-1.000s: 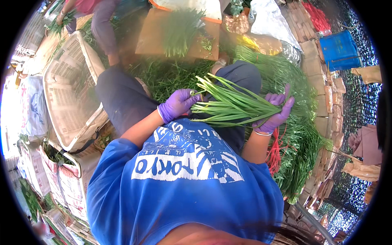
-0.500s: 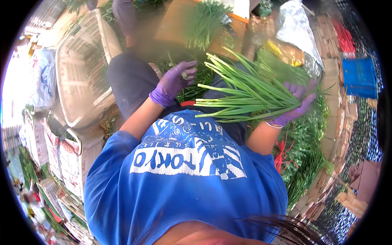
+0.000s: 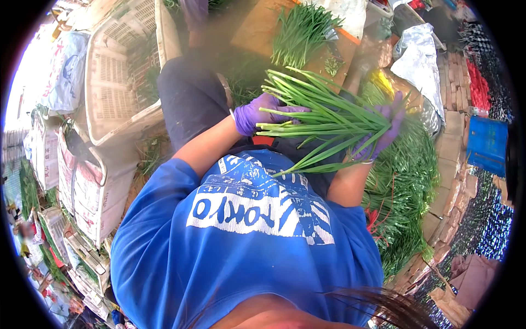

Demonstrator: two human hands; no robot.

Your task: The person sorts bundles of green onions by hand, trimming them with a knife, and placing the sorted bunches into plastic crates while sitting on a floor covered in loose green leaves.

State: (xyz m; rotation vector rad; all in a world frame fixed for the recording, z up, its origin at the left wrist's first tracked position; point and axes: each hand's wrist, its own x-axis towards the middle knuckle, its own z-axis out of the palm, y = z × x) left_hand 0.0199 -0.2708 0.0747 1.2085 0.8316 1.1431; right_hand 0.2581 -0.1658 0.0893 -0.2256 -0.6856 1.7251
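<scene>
Across my lap fans a bunch of long green garlic chives (image 3: 329,118), pale ends toward the left and leaf tips toward the right. My right hand (image 3: 383,129), in a purple glove, holds the bunch by its leafy side; leaves hide part of the palm. My left hand (image 3: 263,114), also gloved in purple, is at the pale ends with its fingers closed against the stalks. Some of its fingertips are hidden among them. Beyond, another bundle of chives (image 3: 304,33) lies on a brown board (image 3: 255,27).
To the left stand a beige plastic crate (image 3: 118,71) and a white woven bag (image 3: 87,181). A large heap of greens (image 3: 408,192) with red ties (image 3: 372,219) lies right of me. A blue container (image 3: 487,142) stands farther right. Another person's leg (image 3: 195,13) shows at the top.
My left hand has moved right, from apart to the pale ends of the chives. My right hand has shifted slightly left with the bunch. The whole view has shifted a little.
</scene>
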